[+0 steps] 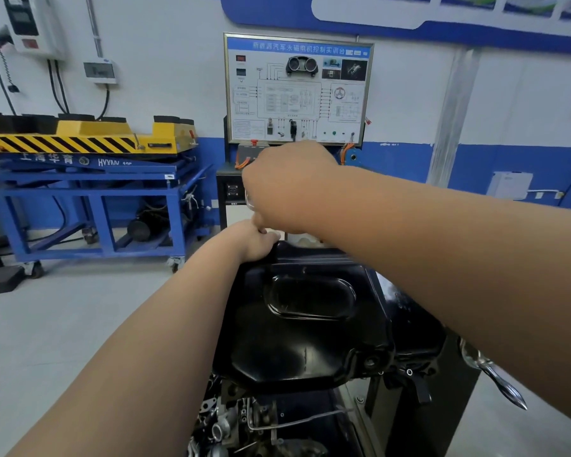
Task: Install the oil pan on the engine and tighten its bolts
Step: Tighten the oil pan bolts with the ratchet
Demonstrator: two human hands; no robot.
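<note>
oil pan (305, 344): atop engine (231, 423) | left hand (256, 242), right hand (287, 186): far rim

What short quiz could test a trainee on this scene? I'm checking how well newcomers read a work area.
1. True or false: the glossy black metal oil pan sits on the engine.
2. The left hand touches the pan's: A) near edge B) far left corner C) oval recess.
3. Fill in: the striped lift platform at left is black and ___.
Key: 1 true; 2 B; 3 yellow.
</note>
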